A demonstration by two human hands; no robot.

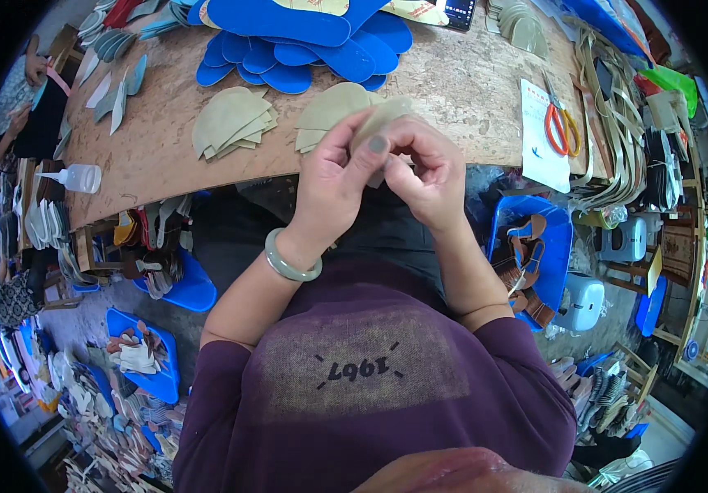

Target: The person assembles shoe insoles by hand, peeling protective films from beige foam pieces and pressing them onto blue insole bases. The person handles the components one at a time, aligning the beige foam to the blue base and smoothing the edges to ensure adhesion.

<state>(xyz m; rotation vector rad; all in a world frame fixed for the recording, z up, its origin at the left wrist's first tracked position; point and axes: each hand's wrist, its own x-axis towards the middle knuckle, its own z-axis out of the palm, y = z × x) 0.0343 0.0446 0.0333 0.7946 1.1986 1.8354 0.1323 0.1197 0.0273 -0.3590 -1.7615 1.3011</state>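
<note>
- Left hand: upper centre of the frame, raised over the near edge of the table; thumb and fingers pinch a thin beige piece. A pale green bangle circles the wrist.
- Right hand: just beside the left, fingers curled inward, fingertips at the same piece; we cannot tell how firmly they grasp it.
- Beige piece: between the two hands, upper centre, partly covered by the fingers.
- Beige stacks, two: one left of the hands, fanned, with rounded tops; the other just behind the left hand and partly hidden by it.
- Blue sole-shaped pieces: top centre, heaped and overlapping beyond the beige stacks.
- Wooden table: across the upper part of the frame, its surface scuffed and speckled.
- Scissors: upper right, red and yellow handles, lying partly over a white sheet.
- Straps: upper right, a long pale bundle hanging over the table's edge.
- Phone-like device: top of the frame, right of the blue pieces, partly cut off.
- Squeeze bottle: left, translucent white with a slim nozzle, lying near the table's edge.
- Blue bin: right of the right forearm, below the tabletop, holding brown strapped items we take for footwear parts.
- Another person's hand: upper left, well apart from our pair.
</note>
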